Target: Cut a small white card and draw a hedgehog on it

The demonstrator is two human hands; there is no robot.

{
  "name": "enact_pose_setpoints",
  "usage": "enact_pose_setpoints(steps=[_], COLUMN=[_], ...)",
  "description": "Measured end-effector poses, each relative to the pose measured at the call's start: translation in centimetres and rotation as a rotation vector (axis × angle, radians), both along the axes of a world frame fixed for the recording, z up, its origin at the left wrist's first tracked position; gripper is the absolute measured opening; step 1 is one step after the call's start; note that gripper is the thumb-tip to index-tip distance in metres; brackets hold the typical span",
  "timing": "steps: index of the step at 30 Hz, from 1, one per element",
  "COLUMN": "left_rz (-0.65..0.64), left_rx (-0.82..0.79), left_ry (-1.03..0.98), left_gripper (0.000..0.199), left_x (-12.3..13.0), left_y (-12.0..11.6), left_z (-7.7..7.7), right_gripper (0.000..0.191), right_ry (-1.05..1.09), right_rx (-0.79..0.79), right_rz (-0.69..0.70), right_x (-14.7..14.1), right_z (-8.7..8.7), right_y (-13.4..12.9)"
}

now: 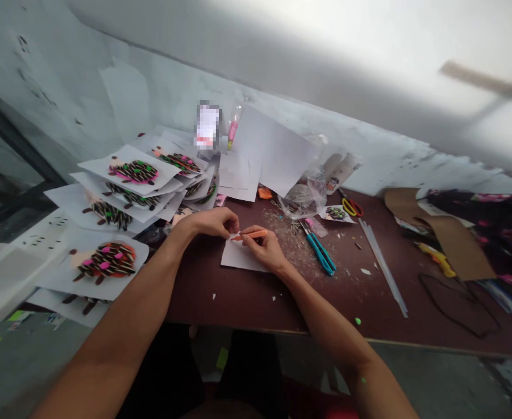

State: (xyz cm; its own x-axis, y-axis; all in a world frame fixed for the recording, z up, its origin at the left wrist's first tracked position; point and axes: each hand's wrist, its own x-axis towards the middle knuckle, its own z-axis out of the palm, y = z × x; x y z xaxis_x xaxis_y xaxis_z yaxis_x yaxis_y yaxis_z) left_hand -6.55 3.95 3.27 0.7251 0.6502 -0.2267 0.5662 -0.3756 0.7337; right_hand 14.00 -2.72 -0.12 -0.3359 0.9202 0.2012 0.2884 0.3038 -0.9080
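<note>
A small white sheet of paper (240, 257) lies on the dark red table (238, 297), in front of me. My right hand (265, 247) is closed around an orange pen (256, 234), its tip down at the sheet's upper left part. My left hand (216, 223) rests at the sheet's upper left corner with curled fingers; whether they pinch anything is too small to tell. Left of my hands, white cards with hedgehog figures (133, 170) are stacked in loose piles.
Teal-handled scissors (321, 253), yellow-red scissors (352, 206), a plastic bag (303, 198) and glue sticks (384, 270) lie to the right. Farther right are a yellow glue gun (437, 259) with a dark cord and brown cardboard (461, 247). A blurred phone (207, 125) stands by the wall.
</note>
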Motion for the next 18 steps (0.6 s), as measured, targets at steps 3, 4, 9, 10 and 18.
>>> enact_pose_setpoints(steps=[3,4,9,10,18], left_rz=[0.005,0.007,0.004,0.002,0.003], left_rx=[0.006,0.005,0.009,0.013,0.025], left_ry=[0.008,0.011,0.007,0.007,0.015], left_gripper=[0.027,0.027,0.027,0.027,0.028], left_x=[0.0,0.0,-0.04,-0.04,-0.03], left_y=[0.01,0.01,0.1,0.13,0.17], left_z=[-0.03,-0.03,-0.15,-0.21,-0.25], right_gripper=[0.024,0.024,0.024,0.025,0.024], right_ry=[0.002,0.001,-0.018,-0.02,-0.006], right_rx=[0.007,0.01,0.015,0.009,-0.004], right_rz=[0.0,0.003,0.006,0.001,0.006], right_x=[-0.01,-0.01,0.01,0.02,0.0], right_z=[0.02,0.03,-0.03,-0.05,-0.05], right_y=[-0.02,-0.02,-0.01,-0.01,-0.06])
